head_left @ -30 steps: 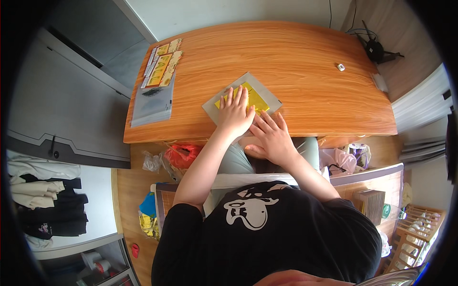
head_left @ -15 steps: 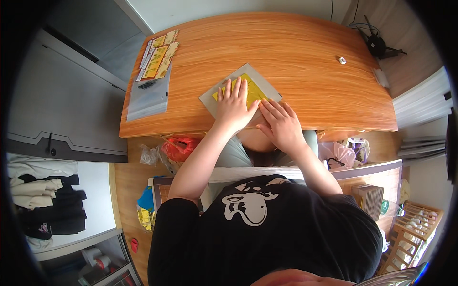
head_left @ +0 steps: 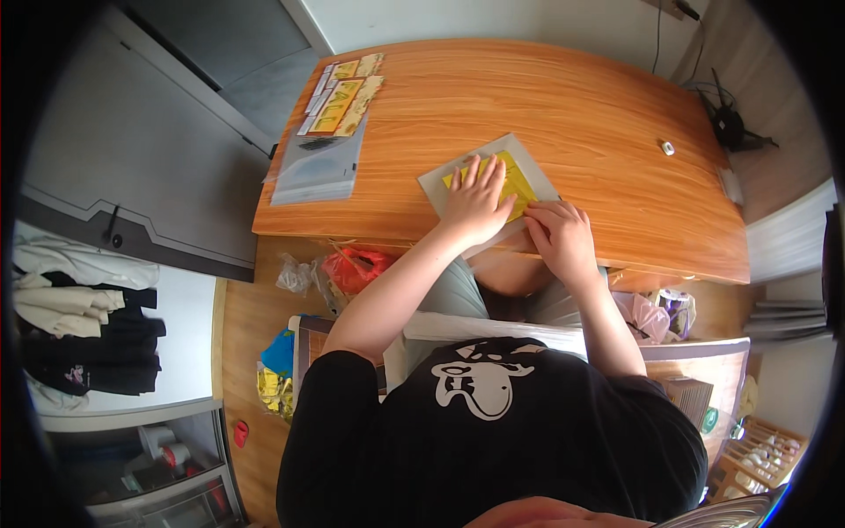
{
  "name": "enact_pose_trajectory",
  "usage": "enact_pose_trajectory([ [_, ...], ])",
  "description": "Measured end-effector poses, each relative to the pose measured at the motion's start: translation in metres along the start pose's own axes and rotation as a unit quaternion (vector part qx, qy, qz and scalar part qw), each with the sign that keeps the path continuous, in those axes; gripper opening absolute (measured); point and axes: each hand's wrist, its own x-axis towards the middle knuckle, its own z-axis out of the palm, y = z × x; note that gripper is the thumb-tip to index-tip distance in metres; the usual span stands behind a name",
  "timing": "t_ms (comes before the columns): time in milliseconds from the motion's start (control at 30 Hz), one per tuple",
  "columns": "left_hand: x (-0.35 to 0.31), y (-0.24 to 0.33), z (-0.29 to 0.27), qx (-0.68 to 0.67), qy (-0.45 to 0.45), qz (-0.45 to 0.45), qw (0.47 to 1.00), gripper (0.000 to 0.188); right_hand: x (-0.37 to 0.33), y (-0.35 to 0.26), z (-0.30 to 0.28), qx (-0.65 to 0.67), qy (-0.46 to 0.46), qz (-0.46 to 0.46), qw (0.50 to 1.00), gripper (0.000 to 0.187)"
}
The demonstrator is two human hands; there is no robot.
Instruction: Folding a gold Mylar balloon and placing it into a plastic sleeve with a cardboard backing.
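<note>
a yellow sheet (head_left: 510,182) is laid on a pale grey mat (head_left: 440,182) near the front edge of the wooden desk (head_left: 563,97), right in front of the seated person. the left hand (head_left: 475,204) is pressed flat on the yellow sheet, fingers spread and pointing away from the body, nothing gripped. the right hand (head_left: 560,238) is set just beside it at the sheet's lower right corner, fingers curled down onto the edge; whether the corner is actually pinched can't be told from this angle. the two hands are close together but not seen touching.

over at the far left corner of the desk a clear plastic sleeve (head_left: 317,167) is lying flat, with a few yellow printed cards (head_left: 343,92) fanned out above it, well apart from the hands. a small round white thing (head_left: 668,148) is sat on the right part of the desk. a tangle of black cables (head_left: 731,123) is seen off the desk's far right corner. a red plastic bag (head_left: 356,267) is down on the floor under the desk's left front edge.
</note>
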Motion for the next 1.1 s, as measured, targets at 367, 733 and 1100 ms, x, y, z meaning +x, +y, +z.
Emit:
enact_pose_trajectory([
  [367, 0.007, -0.050, -0.031, -0.174, 0.046, 0.097, 0.979, 0.059, 0.003, 0.004, 0.008, -0.025, -0.003, 0.010, 1.000, 0.020],
  [733, 0.030, -0.075, -0.013, 0.036, 0.005, 0.136, 0.990, 0.089, 0.025, -0.030, 0.040, 0.130, -0.098, -0.160, 0.974, 0.013],
  [1100, 0.028, -0.066, -0.021, 0.094, -0.021, 0.130, 0.987, 0.109, 0.022, -0.031, 0.038, 0.091, -0.175, -0.210, 0.958, 0.020],
])
